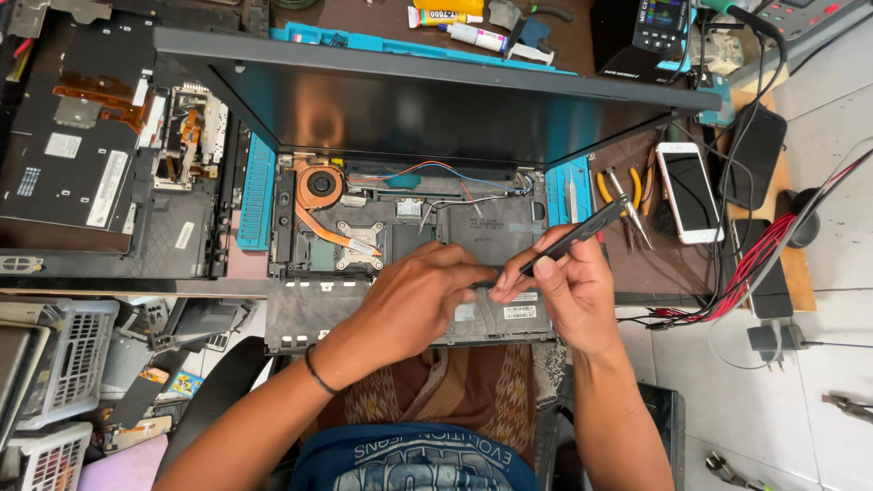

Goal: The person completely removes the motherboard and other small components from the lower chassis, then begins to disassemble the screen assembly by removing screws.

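Two hands over an opened laptop [409, 245] on a cluttered workbench [637, 264]. Left hand [414, 300] palm-down on the laptop's bare lower frame, fingers curled and pressed to the dark plastic near the right-hand labels; whether anything is pinched beneath, impossible to tell. Right hand [564, 291] closed around a slim black screwdriver [575, 235], held like a pen, shaft angled up to the right, tip hidden between the two hands. Thin black band [315, 371] on the left wrist.

Inside the laptop's open shell: a round copper fan [319, 186], a flat copper pipe [318, 227] curving down to a grey metal bracket [360, 245], thin red, blue and white wires [436, 177] along the hinge, a matte black cover plate [491, 232]. Screen [436, 100] tilted back, glossy and dark.

Left of that, a second stripped laptop base [100, 155], black, with white stickers and an orange ribbon. Below it, white slotted plastic baskets [68, 359] holding dark flat parts, hard to make out. Blue ridged plastic tray [256, 191] under and beside the laptop.

To the right: yellow-handled pliers [618, 186], a white phone [688, 191] face-up, a bundle of red wires [755, 264], tubes of glue [455, 23] at the top edge.
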